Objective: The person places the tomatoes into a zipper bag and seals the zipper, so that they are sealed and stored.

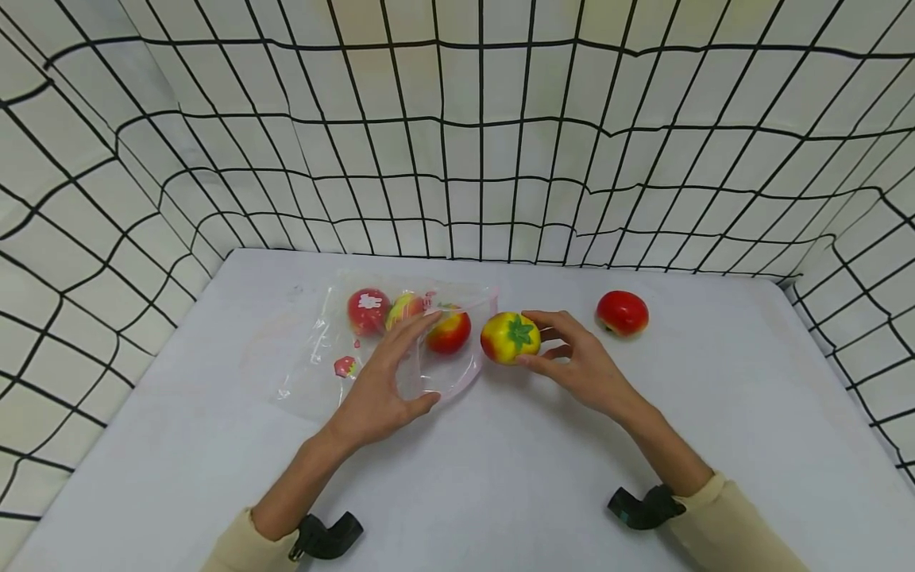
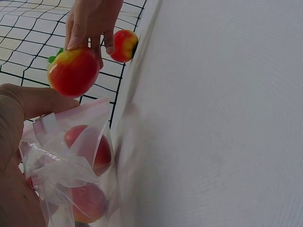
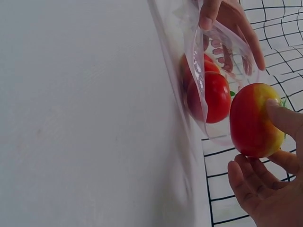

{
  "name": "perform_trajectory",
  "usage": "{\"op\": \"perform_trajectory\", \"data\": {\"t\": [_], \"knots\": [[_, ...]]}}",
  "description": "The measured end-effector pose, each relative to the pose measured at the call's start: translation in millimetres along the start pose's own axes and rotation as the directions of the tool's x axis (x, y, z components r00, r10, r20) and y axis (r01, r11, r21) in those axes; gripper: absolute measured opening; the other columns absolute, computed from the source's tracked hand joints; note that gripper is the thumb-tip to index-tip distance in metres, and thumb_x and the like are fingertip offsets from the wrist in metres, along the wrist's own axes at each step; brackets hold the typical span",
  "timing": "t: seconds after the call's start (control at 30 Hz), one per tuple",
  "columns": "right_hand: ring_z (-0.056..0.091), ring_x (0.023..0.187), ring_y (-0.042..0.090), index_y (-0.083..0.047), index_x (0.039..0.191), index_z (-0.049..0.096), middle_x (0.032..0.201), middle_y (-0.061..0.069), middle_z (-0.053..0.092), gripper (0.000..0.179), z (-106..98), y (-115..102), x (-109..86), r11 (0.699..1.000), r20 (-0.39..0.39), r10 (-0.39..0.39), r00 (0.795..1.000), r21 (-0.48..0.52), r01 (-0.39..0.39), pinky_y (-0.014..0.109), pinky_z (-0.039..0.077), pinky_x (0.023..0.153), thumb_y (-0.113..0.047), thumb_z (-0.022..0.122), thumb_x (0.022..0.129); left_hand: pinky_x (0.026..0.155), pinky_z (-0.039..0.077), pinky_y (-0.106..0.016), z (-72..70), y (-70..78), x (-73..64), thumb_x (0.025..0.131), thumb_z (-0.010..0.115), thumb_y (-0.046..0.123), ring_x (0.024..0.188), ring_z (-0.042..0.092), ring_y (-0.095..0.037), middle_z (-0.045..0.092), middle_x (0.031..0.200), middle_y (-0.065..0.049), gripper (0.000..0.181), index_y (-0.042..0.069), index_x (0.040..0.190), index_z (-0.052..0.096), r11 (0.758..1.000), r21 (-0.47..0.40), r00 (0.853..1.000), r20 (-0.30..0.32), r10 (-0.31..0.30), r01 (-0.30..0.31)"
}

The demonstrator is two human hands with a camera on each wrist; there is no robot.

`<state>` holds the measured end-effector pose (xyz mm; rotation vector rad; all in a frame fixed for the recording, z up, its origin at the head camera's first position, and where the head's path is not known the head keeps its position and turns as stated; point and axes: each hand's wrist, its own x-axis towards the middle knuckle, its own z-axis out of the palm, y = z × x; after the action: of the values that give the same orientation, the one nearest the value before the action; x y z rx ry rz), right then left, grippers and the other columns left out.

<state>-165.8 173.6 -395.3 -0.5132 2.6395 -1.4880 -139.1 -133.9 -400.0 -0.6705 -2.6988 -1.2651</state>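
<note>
A red-and-yellow tomato [image 1: 511, 338] with a green star-shaped calyx is held in my right hand [image 1: 582, 365], thumb on one side and fingers on the other. It is just right of the mouth of a clear plastic bag [image 1: 307, 381] with a pink rim. My left hand [image 1: 382, 389] arches round the bag near its mouth, thumb and fingers spread wide apart. Inside the bag lie a red fruit [image 1: 368, 311], a yellowish one [image 1: 402, 308] partly hidden by my fingers, and a red-orange tomato [image 1: 450, 332] near the opening. The right wrist view shows the mouth gaping.
Another red tomato [image 1: 623, 313] lies on the white table [image 1: 500, 492], beyond my right hand. Black wire mesh [image 1: 480, 159] rises along the back and both sides of the table. Each wrist wears a black camera mount [image 1: 329, 536].
</note>
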Motion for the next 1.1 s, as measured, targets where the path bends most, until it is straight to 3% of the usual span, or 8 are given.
{"op": "perform_trajectory", "data": {"t": [0.77,1.1], "knots": [[0.063,0.123,0.030,-0.016,0.149,0.053,0.142,0.012,0.060,0.063,28,-7,9.1,0.997,0.061,-0.047,0.997,0.056,0.044,0.046,0.061,0.100,-0.020,0.079,0.092,0.112,0.052,-0.054,-1.9,0.3,-0.7,0.073,0.092,0.010,0.157,0.033,-0.025,0.037,0.166,0.001,0.108,0.033,0.161,0.035,1.000,0.007,1.000,0.007,0.006,-0.006],[0.065,0.122,0.029,-0.013,0.146,0.054,0.144,0.011,0.061,0.061,35,-11,10.8,0.998,0.082,-0.029,0.996,0.064,0.024,0.044,0.061,0.100,-0.022,0.080,0.092,0.111,0.053,-0.055,-2.0,0.1,-0.7,0.073,0.091,0.009,0.157,0.031,-0.026,0.036,0.167,0.000,0.109,0.032,0.162,0.034,1.000,-0.002,1.000,0.011,0.013,-0.013]]}}
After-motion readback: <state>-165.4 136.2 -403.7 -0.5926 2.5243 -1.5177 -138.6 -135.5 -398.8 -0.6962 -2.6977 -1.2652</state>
